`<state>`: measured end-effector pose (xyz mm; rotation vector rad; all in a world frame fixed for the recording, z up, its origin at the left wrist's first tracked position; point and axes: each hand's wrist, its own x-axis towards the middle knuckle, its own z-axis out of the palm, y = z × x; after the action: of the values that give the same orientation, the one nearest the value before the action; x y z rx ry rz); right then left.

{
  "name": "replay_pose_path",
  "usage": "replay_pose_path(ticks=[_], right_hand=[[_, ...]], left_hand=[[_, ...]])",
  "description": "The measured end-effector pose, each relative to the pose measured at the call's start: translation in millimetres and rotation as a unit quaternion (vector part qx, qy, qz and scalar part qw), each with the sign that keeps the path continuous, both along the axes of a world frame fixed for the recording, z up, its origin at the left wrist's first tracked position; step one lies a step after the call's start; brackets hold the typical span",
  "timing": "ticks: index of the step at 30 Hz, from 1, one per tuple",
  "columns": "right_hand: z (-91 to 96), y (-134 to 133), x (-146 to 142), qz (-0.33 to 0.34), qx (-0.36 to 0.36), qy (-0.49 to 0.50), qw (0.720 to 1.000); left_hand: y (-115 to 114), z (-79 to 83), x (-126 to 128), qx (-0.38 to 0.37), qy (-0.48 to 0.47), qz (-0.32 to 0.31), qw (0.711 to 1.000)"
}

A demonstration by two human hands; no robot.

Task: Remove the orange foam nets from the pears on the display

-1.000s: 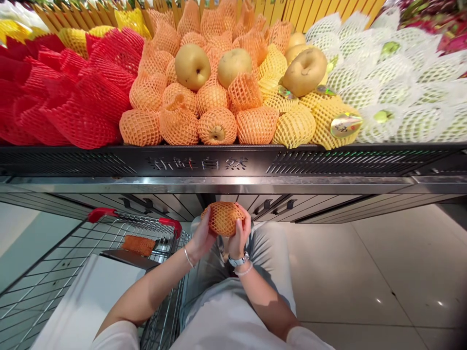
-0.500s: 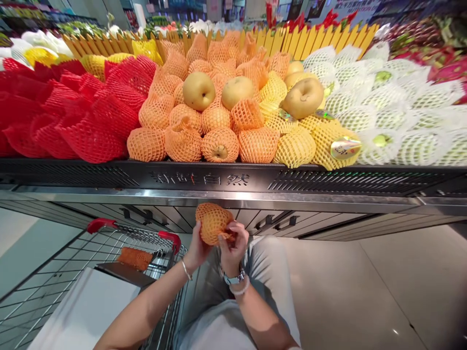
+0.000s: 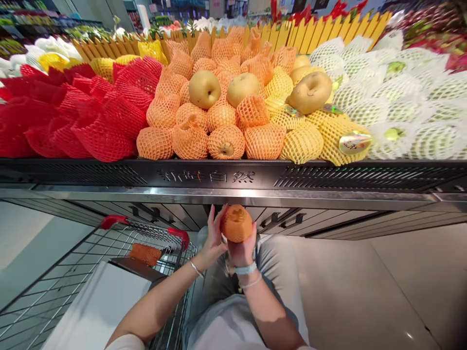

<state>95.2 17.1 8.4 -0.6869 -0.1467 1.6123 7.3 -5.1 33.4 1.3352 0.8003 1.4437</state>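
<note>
A pear in an orange foam net (image 3: 237,224) rests in my right hand (image 3: 243,250), whose fingers cup it from below and on the right. My left hand (image 3: 213,240) is at the pear's left side, its fingers stretched out and the thumb apart; the fingertips are beside the fruit, and whether they press on it I cannot tell. In front of me, orange-netted pears (image 3: 189,138) fill the middle of the display. Bare pears (image 3: 204,90) lie on top of them.
A shopping cart (image 3: 178,236) stands at my left, with an orange foam net (image 3: 145,253) and a white box (image 3: 98,301) in it. Red-netted fruit (image 3: 104,121), yellow-netted fruit (image 3: 302,143) and white-netted fruit (image 3: 397,112) flank the pears. The dark display edge (image 3: 262,176) runs across.
The netted pear has been turned and moved slightly right. My right hand went from pinching the net to cupping the pear; my left hand's fingers have loosened and straightened.
</note>
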Motion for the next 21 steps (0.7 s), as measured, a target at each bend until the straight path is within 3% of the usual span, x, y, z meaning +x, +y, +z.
replay_pose_path(ticks=[3, 6, 10, 13, 16, 18, 21], right_hand=[[-2.0, 6.8, 15.4, 0.001, -0.053, 0.045, 0.998], [5.9, 4.5, 23.7, -0.013, -0.024, 0.037, 0.999], [24.6, -10.1, 21.4, -0.068, -0.006, -0.026, 0.997], [35.8, -17.7, 18.9, -0.087, 0.002, -0.068, 0.994], [41.1, -18.1, 19.9, -0.063, 0.008, -0.068, 0.996], [42.0, -16.1, 22.3, -0.040, 0.012, -0.047, 0.998], [40.2, -12.6, 26.0, 0.018, 0.040, 0.019, 0.999]], left_hand=[[2.5, -1.6, -1.0, 0.026, 0.053, 0.020, 0.998], [2.2, -2.2, 1.7, -0.039, 0.110, -0.005, 0.993], [-5.1, 3.4, 10.5, -0.160, 0.059, 0.008, 0.985], [-10.3, 7.6, 13.1, -0.208, 0.025, 0.027, 0.978], [-13.3, 5.5, 11.2, -0.163, 0.035, 0.063, 0.984], [-14.5, -0.1, 8.6, -0.078, 0.050, 0.094, 0.991], [-15.2, -9.9, 3.9, 0.055, 0.093, 0.086, 0.990]])
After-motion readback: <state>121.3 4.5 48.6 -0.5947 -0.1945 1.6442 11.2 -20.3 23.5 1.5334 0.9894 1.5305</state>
